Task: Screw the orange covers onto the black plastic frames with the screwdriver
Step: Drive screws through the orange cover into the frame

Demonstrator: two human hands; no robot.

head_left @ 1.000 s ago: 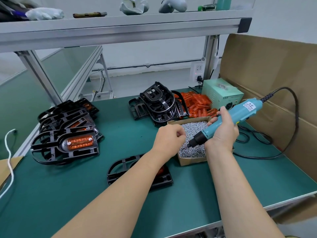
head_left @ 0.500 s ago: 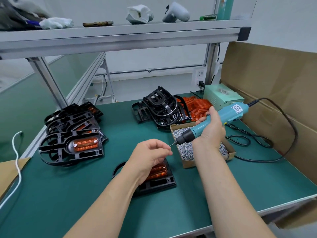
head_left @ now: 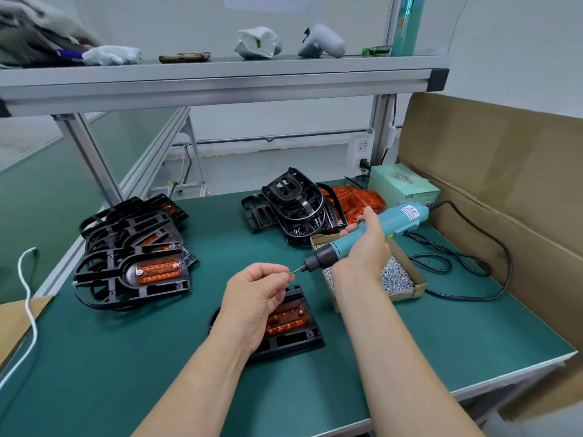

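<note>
While your left hand [head_left: 258, 298] hovers over the nearest black frame [head_left: 303, 340], low centre of the picture, its thumb and fingertips pinch a screw [head_left: 289, 273] right at the bit tip. That frame lies flat on the green table [head_left: 126, 373] with an orange cover [head_left: 288, 320] seated in it; your wrist hides its left part.

Your right hand [head_left: 362, 250] is wrapped round the teal screwdriver [head_left: 396, 219], just right of centre. Tool is tilted, bit pointing down-left at your left fingertips, black cable [head_left: 498, 247] trailing off right.

Under that hand: open cardboard box [head_left: 419, 283] full of screws [head_left: 394, 275].

Left of centre: stack of frames [head_left: 132, 279], top one with an orange cover in place. White cord [head_left: 26, 291] at the far left edge.

Further back, centre: heap of bare frames [head_left: 293, 203], loose orange covers [head_left: 356, 200] just right of it, then a pale green box [head_left: 400, 184]. Cardboard sheet [head_left: 489, 184] stands along the right side. Metal shelf [head_left: 220, 80] runs across the top.
</note>
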